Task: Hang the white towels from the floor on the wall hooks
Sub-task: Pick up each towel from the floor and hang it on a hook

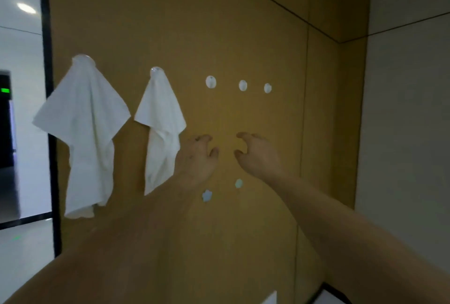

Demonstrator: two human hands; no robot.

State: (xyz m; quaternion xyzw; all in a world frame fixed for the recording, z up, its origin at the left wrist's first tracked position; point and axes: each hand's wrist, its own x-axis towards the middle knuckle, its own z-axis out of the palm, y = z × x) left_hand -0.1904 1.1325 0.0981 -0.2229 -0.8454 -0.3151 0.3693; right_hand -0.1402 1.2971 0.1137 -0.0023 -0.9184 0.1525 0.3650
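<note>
Fingers [204, 139] of the left hand [198, 160] loosely curled, holding nothing, raised in front of the tan wall panel [243, 23]. Same deal on the right hand [258, 155]: fingers [246, 136] half curled like a claw, thumb apart from them, nothing in the grip. Both hands side by side with a gap between, bare forearms reaching up from the bottom of the view.

Just left of the left hand, a small white towel [162, 128] draped from a round hook [156, 70], soft and creased, hanging in a pointed ghost-like shape, lower edge close to the left wrist, though can't tell if touching. Further left, a bigger white towel [85, 130] on another hook [82, 58], same limp folds, near the dark door frame [50, 108].

Above the hands, three bare round white hooks [210, 82] [242, 85] [267, 88] in a row, smooth and glossy-looking. Below the hands, two small pale flower-shaped hooks [207, 195] [239, 183], a bit blurry. Wall panel matte, flat, with thin dark seam lines.
</note>
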